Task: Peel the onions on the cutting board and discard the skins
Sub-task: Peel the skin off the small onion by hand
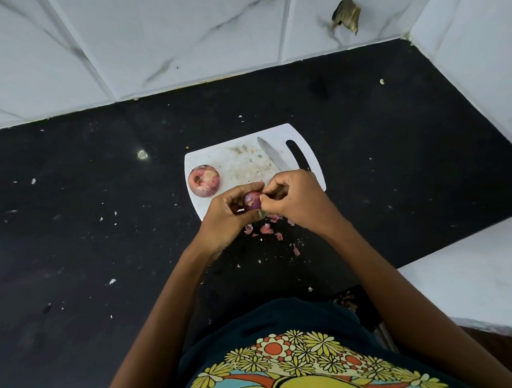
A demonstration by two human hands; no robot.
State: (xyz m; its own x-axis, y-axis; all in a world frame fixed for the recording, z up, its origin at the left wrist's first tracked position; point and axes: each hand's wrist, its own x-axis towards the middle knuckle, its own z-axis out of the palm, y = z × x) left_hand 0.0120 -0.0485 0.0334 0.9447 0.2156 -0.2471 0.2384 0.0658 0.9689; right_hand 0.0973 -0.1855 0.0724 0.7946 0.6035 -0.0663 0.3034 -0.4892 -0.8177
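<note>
My left hand [228,211] grips a small purple onion [252,202] just above the near edge of the white cutting board [283,135]. My right hand [295,199] pinches a bit of skin at the onion's right side. A larger onion [204,180] in its pinkish skin sits on the board's left end. Several pink skin pieces [266,229] lie on the black counter below my hands.
A knife [272,154] lies on the board near its handle slot, its handle hidden behind my right hand. The black counter [103,217] carries scattered white specks. White tiled walls [167,39] close the back and right, and a white ledge [472,277] juts in at the right.
</note>
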